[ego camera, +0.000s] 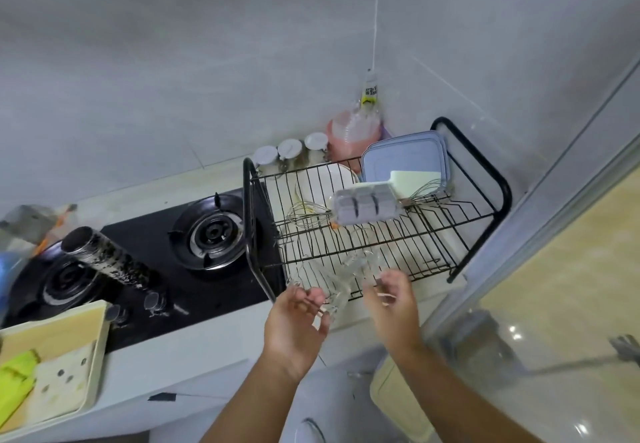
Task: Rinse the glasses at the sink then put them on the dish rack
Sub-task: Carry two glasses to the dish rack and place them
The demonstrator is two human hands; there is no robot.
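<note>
A black wire dish rack [498, 179] stands on the counter in the right corner. Clear glasses [337, 281] sit bunched at the rack's near left edge, hard to tell apart. My left hand [294, 325] curls around the nearest glass, fingers touching it. My right hand [393, 300] is at the rack's front edge, fingers pinching a glass [370, 264] beside the others. The sink is not in view.
On the rack lie two wire whisks [306, 216], a grey tray [367, 205], a white plate [325, 179] and lidded boxes [405, 155]. A black gas hob [207, 231] lies left of the rack. Jars [289, 153] line the wall. A cream tray [55, 359] sits at the near left.
</note>
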